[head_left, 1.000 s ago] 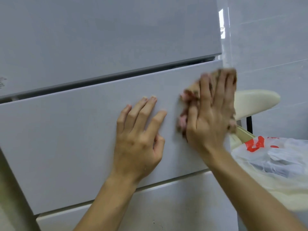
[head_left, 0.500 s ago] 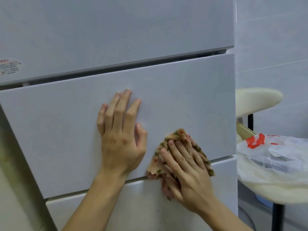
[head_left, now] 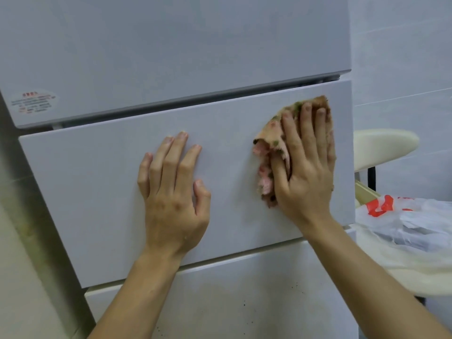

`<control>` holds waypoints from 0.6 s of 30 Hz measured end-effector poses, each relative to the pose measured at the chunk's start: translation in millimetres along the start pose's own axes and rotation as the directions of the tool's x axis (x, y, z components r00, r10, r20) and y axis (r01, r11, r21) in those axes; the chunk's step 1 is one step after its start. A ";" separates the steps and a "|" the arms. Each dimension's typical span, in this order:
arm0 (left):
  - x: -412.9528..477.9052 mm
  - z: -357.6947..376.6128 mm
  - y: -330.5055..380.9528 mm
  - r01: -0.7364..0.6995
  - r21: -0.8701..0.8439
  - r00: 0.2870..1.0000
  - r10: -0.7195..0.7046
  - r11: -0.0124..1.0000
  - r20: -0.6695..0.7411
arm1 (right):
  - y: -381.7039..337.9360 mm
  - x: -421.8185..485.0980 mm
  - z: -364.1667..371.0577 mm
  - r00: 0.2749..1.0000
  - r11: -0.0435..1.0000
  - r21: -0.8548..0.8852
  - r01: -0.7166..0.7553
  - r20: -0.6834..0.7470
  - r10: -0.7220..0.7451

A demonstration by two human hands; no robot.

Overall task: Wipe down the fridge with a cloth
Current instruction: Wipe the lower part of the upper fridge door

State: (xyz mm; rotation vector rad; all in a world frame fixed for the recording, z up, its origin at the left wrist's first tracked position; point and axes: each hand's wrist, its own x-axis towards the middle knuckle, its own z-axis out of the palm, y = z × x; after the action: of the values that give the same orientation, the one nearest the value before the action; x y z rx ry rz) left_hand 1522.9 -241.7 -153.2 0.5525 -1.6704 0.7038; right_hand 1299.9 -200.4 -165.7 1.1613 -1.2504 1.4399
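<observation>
While the fingers (head_left: 307, 133) of the right hand (head_left: 305, 172) lie close together and flat, pointing up the panel, the cloth (head_left: 270, 148) sits pinned beneath them against the fridge (head_left: 171, 57), so that only its edges show: a brownish, green-flecked fringe peeks out above the fingertips, and a crumpled pink-and-tan fold bulges out past the thumb side, to the left of the palm. The thumb curls into that fold, its tip sunk among the wrinkles. A thin strip of the cloth also shows along the outer edge of the little finger, near the right-hand edge of the middle drawer front (head_left: 97, 192). The cloth thus lies high on the right part of that drawer front, just below the dark gap that separates it from the upper door. The left hand (head_left: 173, 192) rests bare on the same panel, well apart from the cloth, toward the middle; its four fingers are slightly spread and laid flat, the thumb angled out to the right, nothing held under it. Both forearms rise from the bottom of the view. Below the drawer front, the lower panel (head_left: 244, 302) carries small dark specks. On the upper door, at far left, sits a sticker (head_left: 33, 104) with red print too small to read. To the right of the fridge stands a cream stool (head_left: 384, 148), and a plastic bag (head_left: 415, 221) with red markings lies on a pale surface beside it, before a tiled wall (head_left: 403, 57).
</observation>
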 end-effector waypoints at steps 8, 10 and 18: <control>2.2 13.8 12.5 0.062 0.006 0.993 -0.061 0.998 -0.097 | -5.1 -125.6 -12.9 0.906 0.952 0.083 0.295 0.293 -0.307; 3.2 16.3 15.0 0.079 0.005 0.990 -0.077 0.997 -0.119 | 7.8 -112.2 -16.8 0.893 0.942 0.121 0.312 0.301 -0.335; 0.7 28.0 38.7 0.005 -0.010 0.999 -0.006 1.000 -0.050 | 45.1 34.6 -21.3 0.998 0.990 0.136 -0.022 0.054 0.015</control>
State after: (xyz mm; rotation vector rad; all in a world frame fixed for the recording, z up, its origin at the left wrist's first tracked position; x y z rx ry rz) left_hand 1476.7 -234.2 -162.4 0.5278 -1.6246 0.6996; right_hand 1247.5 -182.8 -140.7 1.2900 -1.2170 1.5373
